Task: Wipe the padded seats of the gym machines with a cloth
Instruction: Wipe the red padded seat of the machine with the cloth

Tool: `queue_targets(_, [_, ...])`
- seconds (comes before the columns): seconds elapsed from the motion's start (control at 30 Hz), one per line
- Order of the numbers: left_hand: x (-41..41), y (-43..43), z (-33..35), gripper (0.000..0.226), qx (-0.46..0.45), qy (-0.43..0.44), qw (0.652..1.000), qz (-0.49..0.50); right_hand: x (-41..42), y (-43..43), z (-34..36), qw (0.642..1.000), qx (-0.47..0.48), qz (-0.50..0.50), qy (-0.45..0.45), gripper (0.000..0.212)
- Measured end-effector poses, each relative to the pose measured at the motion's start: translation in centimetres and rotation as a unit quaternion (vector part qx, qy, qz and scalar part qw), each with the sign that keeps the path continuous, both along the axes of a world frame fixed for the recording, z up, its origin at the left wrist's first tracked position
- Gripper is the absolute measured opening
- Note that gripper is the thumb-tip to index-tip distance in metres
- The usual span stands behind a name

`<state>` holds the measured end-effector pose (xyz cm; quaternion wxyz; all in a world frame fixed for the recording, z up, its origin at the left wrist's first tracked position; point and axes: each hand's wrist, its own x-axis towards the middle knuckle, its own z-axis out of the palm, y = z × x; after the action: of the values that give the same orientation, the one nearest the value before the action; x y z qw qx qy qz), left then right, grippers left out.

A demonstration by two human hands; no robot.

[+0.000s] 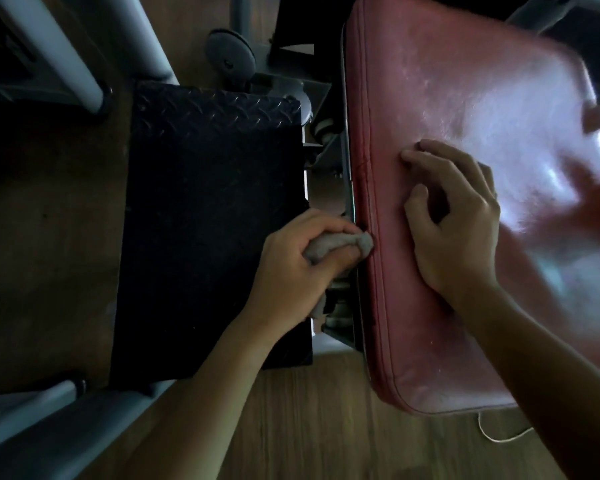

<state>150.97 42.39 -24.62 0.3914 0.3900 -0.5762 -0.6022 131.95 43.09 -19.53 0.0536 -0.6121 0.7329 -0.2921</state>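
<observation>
A worn red padded seat (pixel 440 98) fills the right side of the view, its surface shiny and scuffed. My left hand (pixel 291 268) grips a bunched grey cloth (pixel 333 245) and holds its tip against the seat's left side edge, by the seam. My right hand (pixel 454 220) rests on top of the seat near that edge, fingers spread and slightly bent, holding nothing.
A black diamond-pattern foot plate (pixel 208 209) lies left of the seat. Grey metal frame tubes (pixel 59 46) cross the top left, and another grey frame tube (pixel 32 414) crosses the bottom left. Machine brackets (pixel 326 157) sit between plate and seat. A white cord (pixel 496 434) lies on the wooden floor (pixel 319 427).
</observation>
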Motion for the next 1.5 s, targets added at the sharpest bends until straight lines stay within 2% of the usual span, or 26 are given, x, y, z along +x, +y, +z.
queue_targets(0.3, [2.5,1.7,0.6,0.016,0.036,-0.029,0.995,0.091,0.3,0.9,0.7,1.0,-0.002,-0.006,-0.005,0.035])
queue_targets(0.37, [3.8,3.4,0.4,0.019,0.034,-0.037,0.994,0.101,0.5,2.1,1.2,1.0,0.024,0.002,0.0,0.037])
queue_targets(0.5, [4.3,7.9,0.0,0.019,0.056,-0.019,0.997,0.054,0.5,7.4,1.2,0.995,0.078,0.05,0.036,0.042])
queue_targets(0.6, [2.3,10.2,-0.3,0.017,0.034,-0.012,0.999,0.035,0.2,9.4,0.8,0.997,0.049,0.042,0.031,0.041])
queue_targets(0.7, [0.6,10.2,-0.4,0.015,0.019,0.0,0.998,0.063,0.6,8.9,0.5,0.999,0.008,0.019,0.03,0.038])
queue_targets(0.9, [-0.3,5.4,0.6,0.013,-0.005,-0.02,0.996,0.087,0.8,8.8,0.5,0.999,0.001,0.013,0.035,0.038])
queue_targets(1.07, [1.3,11.6,0.5,0.017,-0.017,-0.029,0.998,0.045,1.0,8.7,0.4,0.999,-0.001,0.008,0.034,0.037])
queue_targets(1.2, [0.6,8.4,0.6,0.015,-0.051,-0.045,0.996,0.052,1.0,8.7,0.4,0.999,-0.006,0.005,0.033,0.037])
queue_targets(1.27, [0.1,7.1,0.6,0.013,-0.031,-0.04,0.996,0.078,1.0,8.7,0.4,0.999,-0.003,0.006,0.031,0.036])
queue_targets(1.4, [0.5,9.6,0.4,0.011,-0.009,-0.031,0.997,0.066,1.0,8.8,0.4,0.999,0.002,0.003,0.033,0.038])
queue_targets(1.5, [0.6,9.6,1.2,0.014,-0.037,-0.064,0.995,0.063,1.1,8.7,0.3,0.999,0.008,0.003,0.037,0.038])
